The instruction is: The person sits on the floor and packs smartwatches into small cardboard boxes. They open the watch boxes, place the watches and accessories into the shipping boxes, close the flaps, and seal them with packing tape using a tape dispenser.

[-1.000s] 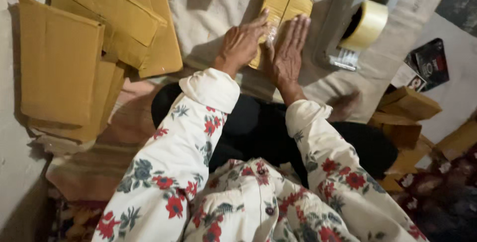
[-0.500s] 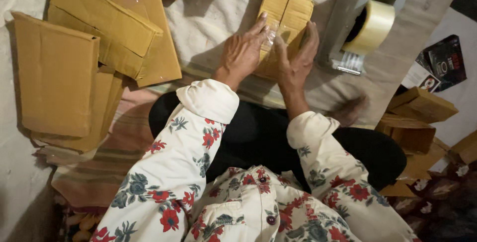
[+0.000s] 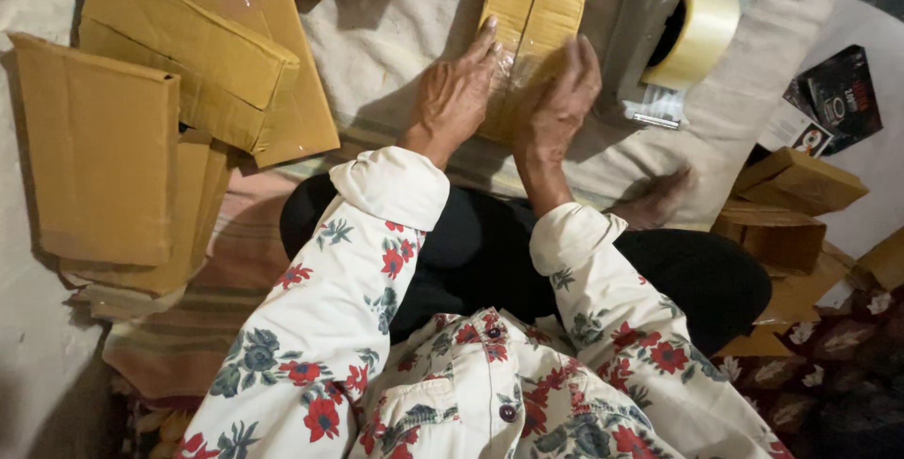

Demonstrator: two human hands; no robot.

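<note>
Hands [image 3: 508, 92] lower — brown box [image 3: 532, 21] pressed

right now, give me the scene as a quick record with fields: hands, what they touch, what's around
left hand: flat on the small cardboard box, fingers along its taped seam
right hand: pressed on the same box, beside the left
box: closed, lying on a pale cloth
tape dispenser: to the right of the box, apart from it, with a roll of clear tape
flat cardboard stack: to the left
folded boxes: far right
sleeves: white with red flowers
</note>
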